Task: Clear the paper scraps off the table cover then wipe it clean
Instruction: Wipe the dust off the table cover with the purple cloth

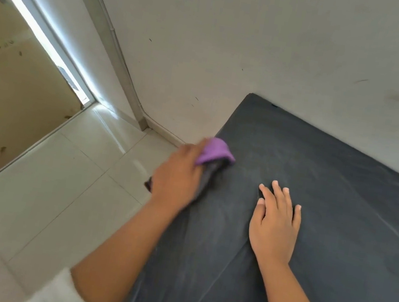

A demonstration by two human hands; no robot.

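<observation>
Now your left hand (176, 173) grips purple cloth (215, 150) at table cover (342, 199) edge; right hand (275, 223) flat, fingers straight, on cover.

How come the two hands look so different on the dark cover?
The left hand grips a purple cloth; the right hand holds nothing. The left hand sits at the edge of the table cover; the right hand lies further in. The left hand's fingers curl round the cloth; the right hand's fingers are spread flat. Both touch the cover.
</observation>
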